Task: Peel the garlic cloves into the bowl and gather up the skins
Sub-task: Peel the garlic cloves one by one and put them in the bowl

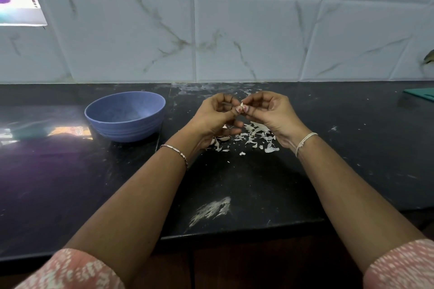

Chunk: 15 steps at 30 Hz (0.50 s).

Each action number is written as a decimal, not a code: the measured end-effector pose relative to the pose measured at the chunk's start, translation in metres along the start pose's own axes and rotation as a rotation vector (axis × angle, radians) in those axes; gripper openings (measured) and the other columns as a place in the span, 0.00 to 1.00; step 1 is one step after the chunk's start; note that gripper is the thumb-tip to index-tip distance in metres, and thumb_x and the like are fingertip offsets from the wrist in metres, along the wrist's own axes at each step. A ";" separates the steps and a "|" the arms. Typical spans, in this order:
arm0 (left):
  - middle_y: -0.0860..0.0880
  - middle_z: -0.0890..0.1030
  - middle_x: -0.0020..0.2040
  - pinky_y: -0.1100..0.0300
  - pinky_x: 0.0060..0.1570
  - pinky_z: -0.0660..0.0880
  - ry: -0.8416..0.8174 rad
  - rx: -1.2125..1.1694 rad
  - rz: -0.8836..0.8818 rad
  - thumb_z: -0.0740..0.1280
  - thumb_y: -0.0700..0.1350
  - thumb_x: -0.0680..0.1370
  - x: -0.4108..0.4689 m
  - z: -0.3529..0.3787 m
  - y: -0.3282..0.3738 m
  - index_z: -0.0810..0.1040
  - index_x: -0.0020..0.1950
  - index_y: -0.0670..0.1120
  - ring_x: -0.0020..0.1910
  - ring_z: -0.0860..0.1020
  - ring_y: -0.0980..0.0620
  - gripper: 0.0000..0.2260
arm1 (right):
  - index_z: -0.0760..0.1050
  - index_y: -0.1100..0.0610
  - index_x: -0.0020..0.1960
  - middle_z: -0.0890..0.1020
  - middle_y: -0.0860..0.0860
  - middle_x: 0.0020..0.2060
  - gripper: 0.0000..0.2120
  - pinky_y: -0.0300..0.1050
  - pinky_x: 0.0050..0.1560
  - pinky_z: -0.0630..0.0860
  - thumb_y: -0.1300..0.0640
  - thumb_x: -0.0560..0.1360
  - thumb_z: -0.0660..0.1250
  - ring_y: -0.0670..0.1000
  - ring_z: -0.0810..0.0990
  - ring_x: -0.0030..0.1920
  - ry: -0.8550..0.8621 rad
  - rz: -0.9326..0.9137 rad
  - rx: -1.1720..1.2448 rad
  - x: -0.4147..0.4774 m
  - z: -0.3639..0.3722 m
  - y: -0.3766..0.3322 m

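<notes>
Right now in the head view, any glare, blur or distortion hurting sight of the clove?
Head view: overexposed patch top left, glare on the countertop left of the bowl; head view, wide-angle bowing of the wall tiles; head view, garlic clove pinched by left hand and right hand is tiny, slightly soft.

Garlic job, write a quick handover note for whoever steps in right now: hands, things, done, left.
Left hand: fingers pinch the garlic clove above the counter.
Right hand: fingers pinch the same clove, at its skin.
Blue bowl: left of the hands, no cloves visible inside.
Skins: scattered loose on the counter beneath the hands.
Done: some peeling, judging by the skins.
Left: finish this clove, drop it in the bowl, gather the skins.
</notes>
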<state>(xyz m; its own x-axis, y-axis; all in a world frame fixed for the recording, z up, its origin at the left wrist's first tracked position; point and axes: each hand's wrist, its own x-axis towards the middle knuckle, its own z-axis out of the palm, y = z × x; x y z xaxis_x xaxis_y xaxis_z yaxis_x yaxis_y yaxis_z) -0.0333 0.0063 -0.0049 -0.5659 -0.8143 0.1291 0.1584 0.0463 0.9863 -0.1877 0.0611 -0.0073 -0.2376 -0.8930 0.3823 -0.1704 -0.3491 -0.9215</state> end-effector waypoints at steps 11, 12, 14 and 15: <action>0.48 0.74 0.44 0.61 0.31 0.80 0.009 0.062 -0.017 0.64 0.41 0.81 0.002 0.004 -0.006 0.73 0.55 0.39 0.34 0.76 0.56 0.05 | 0.81 0.62 0.46 0.84 0.52 0.41 0.07 0.39 0.47 0.81 0.70 0.70 0.73 0.45 0.82 0.42 0.009 -0.013 -0.043 -0.001 0.003 0.000; 0.48 0.74 0.44 0.61 0.30 0.80 0.013 0.060 -0.018 0.63 0.41 0.82 0.002 0.005 -0.006 0.73 0.54 0.40 0.34 0.75 0.56 0.05 | 0.81 0.62 0.46 0.83 0.52 0.41 0.07 0.38 0.46 0.81 0.70 0.70 0.73 0.45 0.82 0.41 0.022 -0.013 -0.050 -0.001 0.004 0.000; 0.48 0.73 0.44 0.62 0.30 0.79 0.014 0.063 -0.025 0.63 0.41 0.82 0.003 0.005 -0.006 0.73 0.54 0.40 0.34 0.74 0.56 0.05 | 0.81 0.63 0.47 0.83 0.52 0.41 0.07 0.38 0.46 0.81 0.70 0.70 0.73 0.44 0.82 0.41 0.032 -0.012 -0.056 -0.001 0.004 0.000; 0.48 0.73 0.44 0.62 0.30 0.79 0.014 0.068 -0.029 0.63 0.41 0.82 0.003 0.006 -0.006 0.72 0.54 0.40 0.34 0.74 0.56 0.05 | 0.81 0.63 0.47 0.83 0.53 0.41 0.07 0.38 0.47 0.81 0.70 0.70 0.73 0.45 0.82 0.41 0.033 -0.012 -0.058 -0.001 0.005 0.000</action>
<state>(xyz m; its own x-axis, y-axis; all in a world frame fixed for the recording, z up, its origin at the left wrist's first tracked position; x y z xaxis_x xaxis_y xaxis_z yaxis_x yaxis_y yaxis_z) -0.0406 0.0067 -0.0101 -0.5579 -0.8239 0.0997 0.0869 0.0615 0.9943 -0.1832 0.0607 -0.0080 -0.2668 -0.8786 0.3961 -0.2281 -0.3417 -0.9117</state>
